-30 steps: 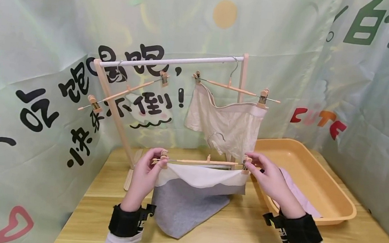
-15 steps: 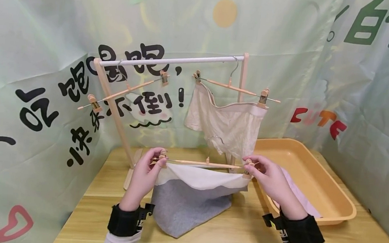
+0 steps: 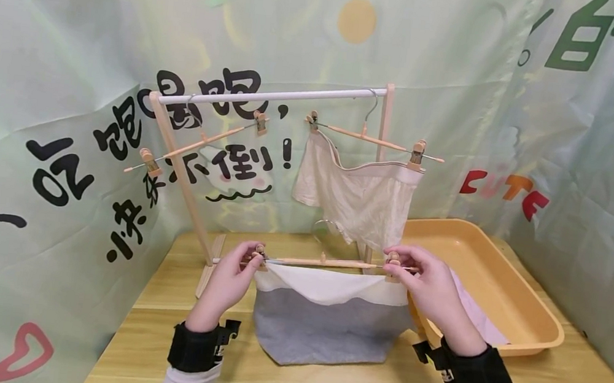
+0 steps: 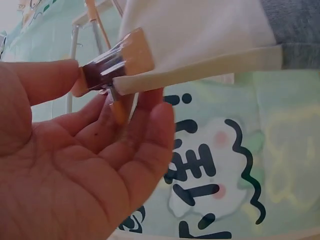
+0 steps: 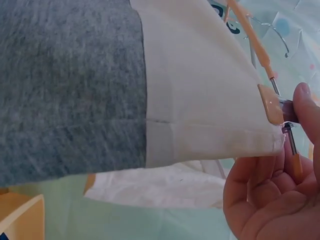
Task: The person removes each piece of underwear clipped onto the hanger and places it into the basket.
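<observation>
A clip hanger (image 3: 303, 261) with an orange bar is held up in front of the rack, a grey garment with a white top band (image 3: 327, 332) clipped along its edge. My left hand (image 3: 226, 282) holds the left end; in the left wrist view the thumb touches the clip (image 4: 140, 52) and the fingers curl under the bar's tip. At the other end, my right hand (image 3: 433, 293) holds the right clip (image 5: 271, 105), thumb on its lever, fingers curled below. The garment hangs nearly level, its lower part over the wooden table. The hanger's hook leans back, away from me.
Behind stands a small rack with a white rail (image 3: 272, 96). From it hang a bare clip hanger (image 3: 203, 142) at left and cream shorts (image 3: 363, 187) on another at right. A yellow tray (image 3: 533, 349) with a pink cloth (image 3: 475, 312) lies at right.
My right hand has shifted slightly right along the hanger with its clip, widening the garment's top. The garment has swung out and hangs straighter. The hook has tilted to the left.
</observation>
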{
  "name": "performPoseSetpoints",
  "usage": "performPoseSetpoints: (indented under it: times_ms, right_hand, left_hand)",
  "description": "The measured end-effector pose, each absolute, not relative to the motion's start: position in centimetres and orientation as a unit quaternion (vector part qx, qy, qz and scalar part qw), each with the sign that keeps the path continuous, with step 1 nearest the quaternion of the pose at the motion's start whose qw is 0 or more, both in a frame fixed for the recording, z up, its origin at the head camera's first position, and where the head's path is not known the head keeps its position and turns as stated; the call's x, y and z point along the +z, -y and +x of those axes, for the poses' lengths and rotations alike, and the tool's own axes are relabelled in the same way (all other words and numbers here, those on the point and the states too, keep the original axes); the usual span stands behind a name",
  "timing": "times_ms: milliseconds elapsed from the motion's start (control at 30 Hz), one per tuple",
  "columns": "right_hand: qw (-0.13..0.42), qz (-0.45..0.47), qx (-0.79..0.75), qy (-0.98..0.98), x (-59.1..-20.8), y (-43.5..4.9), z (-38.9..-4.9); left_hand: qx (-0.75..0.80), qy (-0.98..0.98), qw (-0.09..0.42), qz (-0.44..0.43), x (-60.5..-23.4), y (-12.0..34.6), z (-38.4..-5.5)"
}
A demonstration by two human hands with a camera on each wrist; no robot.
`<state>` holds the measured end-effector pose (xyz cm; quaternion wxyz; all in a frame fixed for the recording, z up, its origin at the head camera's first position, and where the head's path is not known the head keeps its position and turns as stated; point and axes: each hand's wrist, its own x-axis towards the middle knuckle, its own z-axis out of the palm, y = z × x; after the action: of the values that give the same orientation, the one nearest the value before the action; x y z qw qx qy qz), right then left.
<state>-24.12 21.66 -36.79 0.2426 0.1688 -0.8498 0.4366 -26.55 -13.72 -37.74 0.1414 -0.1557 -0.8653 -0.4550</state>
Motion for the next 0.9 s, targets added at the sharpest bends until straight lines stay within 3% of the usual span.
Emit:
performPoseSetpoints:
  times_ms: [400,700,900]
  right_hand:
    - [0.304,0.18,0.389,0.851,-36.8,-20.7,-23.5]
    - [0.309,0.187,0.372,0.855,-36.9,-20.5,-23.4]
    - [0.31,0.189,0.363,0.858,-36.9,-20.3,-23.3]
  left_hand:
    - [-0.382,0.907,0.118,-0.131,-37.7,13.4,-26.3]
    - [-0.355,0.908,0.177,-0.135,-37.9,12.6,-26.0]
    - [-0.373,0.87,0.248,-0.207,-38.0,11.6,-26.1]
